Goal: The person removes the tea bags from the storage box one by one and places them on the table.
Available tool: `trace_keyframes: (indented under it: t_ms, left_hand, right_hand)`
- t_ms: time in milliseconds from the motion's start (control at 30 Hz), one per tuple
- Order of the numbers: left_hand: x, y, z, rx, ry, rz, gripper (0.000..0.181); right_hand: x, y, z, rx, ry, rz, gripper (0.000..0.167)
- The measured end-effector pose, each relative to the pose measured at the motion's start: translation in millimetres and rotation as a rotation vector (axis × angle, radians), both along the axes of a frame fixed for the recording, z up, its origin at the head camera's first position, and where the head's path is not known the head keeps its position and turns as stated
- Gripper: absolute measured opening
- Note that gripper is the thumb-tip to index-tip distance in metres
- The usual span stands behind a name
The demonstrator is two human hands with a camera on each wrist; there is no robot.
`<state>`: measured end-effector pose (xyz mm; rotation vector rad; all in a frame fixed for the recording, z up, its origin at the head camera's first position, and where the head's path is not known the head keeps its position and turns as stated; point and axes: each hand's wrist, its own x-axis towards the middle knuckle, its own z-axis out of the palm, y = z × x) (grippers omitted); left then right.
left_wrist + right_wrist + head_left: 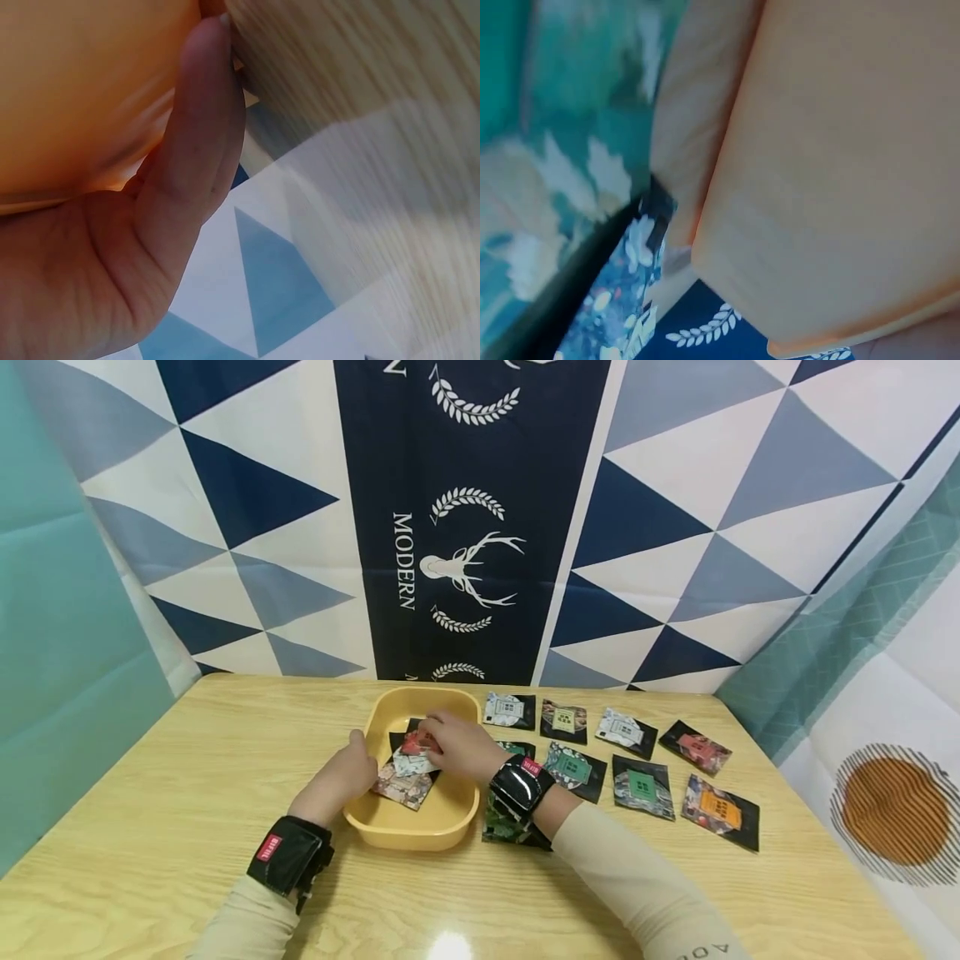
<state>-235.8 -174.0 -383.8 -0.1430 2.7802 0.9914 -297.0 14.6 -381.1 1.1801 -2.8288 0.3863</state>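
While my head view takes in the bench (150, 793), I judge the work to be part-way along, since the packets lie split between two places. Within the yellow basin (412, 840) I make out at least three overlapping ones: a red packet (410, 744) towards the back, a pale blue-and-white packet (412, 763) next to it, and a floral packet (405, 788) nearest the front. I cannot tell whether more lie underneath.

To the right of the basin, I count at least eight packets laid out on the bench in loose rows, from a white-labelled packet (510, 710) at the back to an orange-labelled packet (720, 812) at the far right. A large green packet (501, 824) lies just beside the basin, partly hidden by the right wrist. That spread looks settled to me; the unfinished part, by my judgement, is the pile inside.

Of the two hands, the left hand (341, 781) holds the basin's left rim in a narrow grip. The right hand (467, 747) reaches over the right side, fingers at the red packet; blur keeps me from telling whether they pinch it or only touch it.
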Motion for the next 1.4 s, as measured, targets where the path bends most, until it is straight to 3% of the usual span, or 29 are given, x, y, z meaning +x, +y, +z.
trace_keyframes:
  t_ms: [200,300,433,533,667,800,1100,1267,1400]
  left_hand:
    - [-5.8,2.4,-1.8,0.004,0.002,0.003,0.057]
    - [-6.5,2.7,-2.7,-0.019,0.004,0.013,0.058]
    - [-5.1,-1.2,-4.4,-0.045,0.008,0.022,0.059]
    - [-4.5,-1.7,-3.4,-0.031,0.013,0.027,0.056]
    - [-4.0,-3.3,-0.6,-0.029,0.016,0.021,0.056]
    - [-2.2,-2.7,-0.2,-0.034,0.009,-0.001,0.054]
    - [-0.1,0.8,-1.1,-0.036,0.023,-0.014,0.047]
    - [0.0,2.2,-1.2,-0.040,0.027,-0.020,0.046]
    - [0.2,1.3,-1.9,-0.050,0.030,-0.013,0.044]
  right_hand:
    - [-7.4,-0.7,-7.0,0.135,0.113,-0.029,0.042]
    - [-6.5,-3.0,-8.4,0.172,0.087,-0.061,0.047]
    - [-7.9,-10.7,-10.9,0.295,0.070,-0.087,0.057]
    - [-10.6,-11.7,-11.7,0.336,0.098,-0.065,0.059]
    - [-11.1,-12.0,-10.8,0.282,0.130,-0.025,0.042]
    - [-6.7,-9.3,-7.9,0.226,0.099,-0.011,0.026]
    - [-5.3,-4.2,-7.2,0.218,0.061,-0.007,0.036]
    - [-6.4,-3.5,-6.5,0.184,0.029,-0.009,0.033]
    - [-4.4,-5.6,-6.3,0.149,0.065,-0.006,0.032]
